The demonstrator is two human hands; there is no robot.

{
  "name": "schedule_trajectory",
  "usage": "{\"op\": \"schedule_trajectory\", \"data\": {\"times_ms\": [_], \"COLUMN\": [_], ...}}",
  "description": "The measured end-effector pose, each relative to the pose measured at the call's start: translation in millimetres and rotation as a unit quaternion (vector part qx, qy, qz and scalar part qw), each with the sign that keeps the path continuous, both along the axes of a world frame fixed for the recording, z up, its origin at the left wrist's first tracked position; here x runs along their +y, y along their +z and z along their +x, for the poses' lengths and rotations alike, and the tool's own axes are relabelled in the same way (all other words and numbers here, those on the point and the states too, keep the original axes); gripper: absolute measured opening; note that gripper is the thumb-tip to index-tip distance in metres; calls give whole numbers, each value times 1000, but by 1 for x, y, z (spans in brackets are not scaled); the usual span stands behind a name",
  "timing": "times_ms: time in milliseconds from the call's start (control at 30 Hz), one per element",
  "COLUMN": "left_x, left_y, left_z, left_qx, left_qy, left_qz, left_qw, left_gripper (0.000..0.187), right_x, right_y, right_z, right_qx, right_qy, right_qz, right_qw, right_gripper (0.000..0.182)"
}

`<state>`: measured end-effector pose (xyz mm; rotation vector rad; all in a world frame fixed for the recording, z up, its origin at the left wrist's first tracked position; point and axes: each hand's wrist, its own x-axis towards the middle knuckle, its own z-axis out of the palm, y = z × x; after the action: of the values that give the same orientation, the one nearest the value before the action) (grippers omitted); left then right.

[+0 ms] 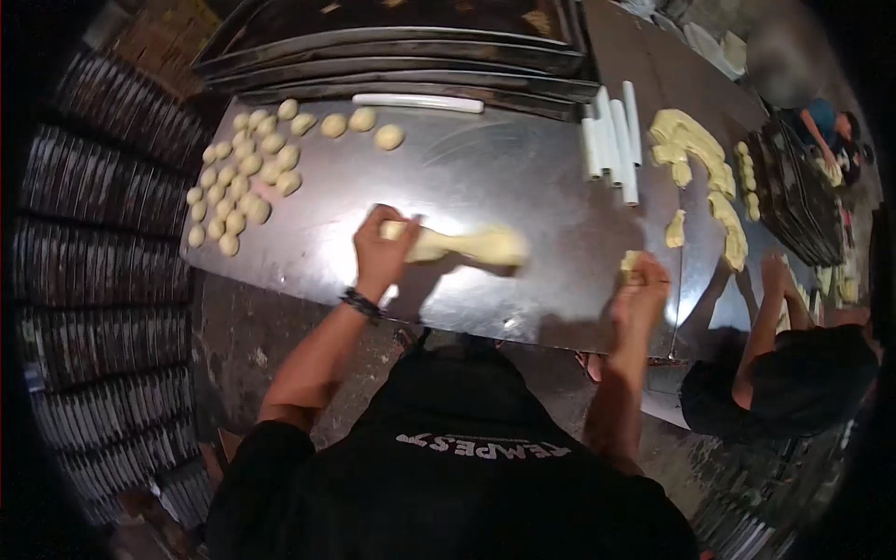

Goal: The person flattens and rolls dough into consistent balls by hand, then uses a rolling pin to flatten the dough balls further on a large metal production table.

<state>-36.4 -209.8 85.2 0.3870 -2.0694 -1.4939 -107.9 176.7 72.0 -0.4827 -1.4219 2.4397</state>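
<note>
My left hand (379,254) is closed around one end of a long strip of pale dough (467,245), which stretches to the right above the metal table (551,205). The strip's far end is blurred. Further right, my right hand (642,287) pinches a small piece of dough (631,265) near the table's front edge. Many round dough balls (245,177) are grouped on the table's left side. A few more, among them a single dough ball (389,137), sit toward the back.
Stacked dark trays (401,65) stand along the back, with a white rod (418,102) before them. Several white rods (616,135) lie at the right rear, near a larger dough mass (691,140). A co-worker's arm (767,313) reaches in at right. Racked trays (103,215) line the left.
</note>
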Motion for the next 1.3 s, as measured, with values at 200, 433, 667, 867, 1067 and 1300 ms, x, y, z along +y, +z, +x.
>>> {"op": "schedule_trajectory", "data": {"times_ms": [200, 433, 667, 867, 1067, 1300], "left_x": [-124, -113, -156, -71, 51, -33], "left_y": [36, 134, 154, -29, -59, -78], "left_z": [42, 20, 54, 42, -12, 50], "left_qx": [-173, -148, -98, -123, -172, -190], "left_qy": [-226, -347, -98, -178, 73, 103], "left_qz": [-198, -178, 33, -291, -350, -399], "left_qw": [938, 909, 990, 932, 918, 891], "left_gripper": [25, 18, 14, 30, 21, 29], "right_x": [-112, -323, -142, -54, -96, -20], "right_y": [11, 38, 29, -58, -58, -63], "right_z": [35, 69, 46, -11, 11, -40], "right_qx": [-19, 224, 264, 239, 302, 330], "right_qy": [388, 519, 410, 244, 308, 325], "right_qz": [280, 459, 475, 652, 629, 708], "right_qw": [878, 685, 733, 677, 647, 534], "right_gripper": [66, 58, 12, 16, 24, 31]}}
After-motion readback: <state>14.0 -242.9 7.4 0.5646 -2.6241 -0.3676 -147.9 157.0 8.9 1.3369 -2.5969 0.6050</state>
